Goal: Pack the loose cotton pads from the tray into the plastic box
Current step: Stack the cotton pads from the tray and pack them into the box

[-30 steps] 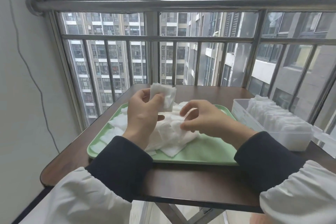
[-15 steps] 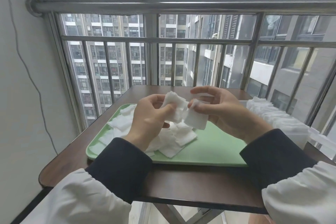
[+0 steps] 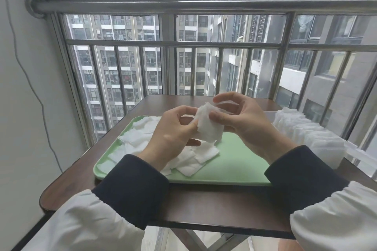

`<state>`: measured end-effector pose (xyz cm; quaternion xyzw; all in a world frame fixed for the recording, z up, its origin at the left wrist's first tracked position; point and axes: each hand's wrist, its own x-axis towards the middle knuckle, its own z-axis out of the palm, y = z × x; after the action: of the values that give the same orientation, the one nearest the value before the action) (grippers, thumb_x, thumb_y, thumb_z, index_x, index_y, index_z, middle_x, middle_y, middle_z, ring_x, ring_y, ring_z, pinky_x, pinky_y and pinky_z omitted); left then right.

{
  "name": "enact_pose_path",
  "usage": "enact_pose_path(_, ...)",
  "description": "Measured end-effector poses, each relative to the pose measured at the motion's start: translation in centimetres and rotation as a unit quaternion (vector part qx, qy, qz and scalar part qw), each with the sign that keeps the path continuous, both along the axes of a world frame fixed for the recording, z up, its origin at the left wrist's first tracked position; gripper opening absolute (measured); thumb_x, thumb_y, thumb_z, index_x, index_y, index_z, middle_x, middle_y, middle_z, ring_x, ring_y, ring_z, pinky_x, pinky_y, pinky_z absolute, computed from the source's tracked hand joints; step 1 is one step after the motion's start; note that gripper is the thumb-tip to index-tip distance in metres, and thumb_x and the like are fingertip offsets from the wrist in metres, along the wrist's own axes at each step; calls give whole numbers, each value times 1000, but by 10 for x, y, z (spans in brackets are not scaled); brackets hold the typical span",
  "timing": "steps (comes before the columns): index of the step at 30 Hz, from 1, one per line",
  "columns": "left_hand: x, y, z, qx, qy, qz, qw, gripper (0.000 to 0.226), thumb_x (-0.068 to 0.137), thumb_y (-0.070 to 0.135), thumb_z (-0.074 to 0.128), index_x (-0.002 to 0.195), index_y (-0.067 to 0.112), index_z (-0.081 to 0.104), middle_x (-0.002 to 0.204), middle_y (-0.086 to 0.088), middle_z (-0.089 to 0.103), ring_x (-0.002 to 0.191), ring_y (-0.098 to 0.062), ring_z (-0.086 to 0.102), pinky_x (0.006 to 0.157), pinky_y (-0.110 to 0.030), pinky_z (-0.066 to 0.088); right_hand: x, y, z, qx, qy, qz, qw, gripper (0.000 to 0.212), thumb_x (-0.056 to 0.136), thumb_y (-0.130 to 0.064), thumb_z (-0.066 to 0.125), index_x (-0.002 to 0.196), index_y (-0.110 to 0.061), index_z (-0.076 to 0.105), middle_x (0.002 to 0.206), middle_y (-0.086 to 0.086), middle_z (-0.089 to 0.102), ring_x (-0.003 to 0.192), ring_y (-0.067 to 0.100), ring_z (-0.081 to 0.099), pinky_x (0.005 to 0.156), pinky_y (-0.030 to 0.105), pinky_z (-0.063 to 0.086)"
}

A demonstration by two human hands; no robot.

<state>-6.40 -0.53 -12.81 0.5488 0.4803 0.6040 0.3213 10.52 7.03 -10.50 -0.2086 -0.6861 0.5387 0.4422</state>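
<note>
Cotton stack (image 3: 208, 128): pinched between both hands above the tray (image 3: 240, 161).
Left hand (image 3: 171, 134): fingers pinch its left edge.
Right hand (image 3: 244, 124): pinches its right side, nearer the box.
Plastic box (image 3: 334, 159): lies rightward of the grip, partly filled.

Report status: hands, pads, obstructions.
Both left hand and right hand pinch one pad stack above tray. More loose pads on tray. Right side: plastic box, row of pads inside. Path clear.

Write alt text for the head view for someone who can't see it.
The left hand and right hand pinch a stack of cotton pads above a green tray of loose pads; a plastic box holding packed pads stands right of it.
</note>
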Motion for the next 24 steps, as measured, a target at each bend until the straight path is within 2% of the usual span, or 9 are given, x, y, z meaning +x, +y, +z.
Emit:
enact_pose_path(2,1,-1,1,2,-13,-2,1000,38,81,43,72,107,17,68,89,-4,79,79,-20,77,56,-25,57,0,1,-1,22,-9,-21,1000,42,68,-19,83,105,-12,65,109,15,73,100,39,69,83,55,59)
enact_pose_path(5,1,-1,2,-3,-20,-7,1000,35,86,39,70,110,14,68,91,-6,79,82,-22,77,57,-26,58,-1,2,-3,39,-21,-41,998,40,68,-23,83,103,-15,67,106,11,74,101,42,67,85,57,55)
enact_pose_path(8,1,0,1,-13,-30,-16,999,27,93,33,65,112,13,68,90,-6,79,82,-22,77,59,-26,59,-3,4,-5,46,-27,-47,997,37,70,-23,84,102,-17,68,104,11,74,96,34,70,76,42,60)
enact_pose_path(11,1,1,1,-25,-50,-16,998,22,101,31,59,110,14,70,92,-9,77,81,-24,77,58,-27,59,-4,5,-7,55,-23,-50,997,33,73,-21,84,101,-18,68,101,10,74,88,22,71,67,24,54)
enact_pose_path(14,6,0,7,-50,-100,-36,993,35,105,42,48,101,18,74,92,-11,77,78,-28,77,55,-29,57,-4,6,-8,72,-35,-70,994,30,78,-18,83,103,-17,67,102,11,73,89,24,71,70,26,56)
enact_pose_path(17,11,-1,13,-32,-64,-44,996,41,88,53,70,109,18,71,97,-6,78,84,-24,77,59,-30,59,-5,5,-2,130,-69,-136,980,32,80,-25,84,105,-19,66,98,4,68,81,17,66,67,22,56)
enact_pose_path(19,12,-1,15,-11,-22,-32,999,38,85,37,80,115,18,66,97,1,78,87,-20,77,62,-29,60,-3,3,7,164,-98,-162,968,33,81,-29,82,108,-19,66,97,-2,65,79,10,65,64,19,54)
enact_pose_path(21,15,-1,20,1,-9,-30,1000,27,91,21,75,116,17,64,95,2,78,87,-19,76,62,-28,60,5,2,17,181,-151,-157,959,36,84,-37,79,112,-19,66,100,-4,68,84,10,68,66,21,57)
enact_pose_path(24,24,-1,29,7,11,-49,999,23,94,12,70,115,17,63,95,-3,78,88,-21,76,65,-32,61,24,0,35,165,-211,-97,959,39,85,-40,76,113,-14,68,97,2,73,83,15,73,67,26,60)
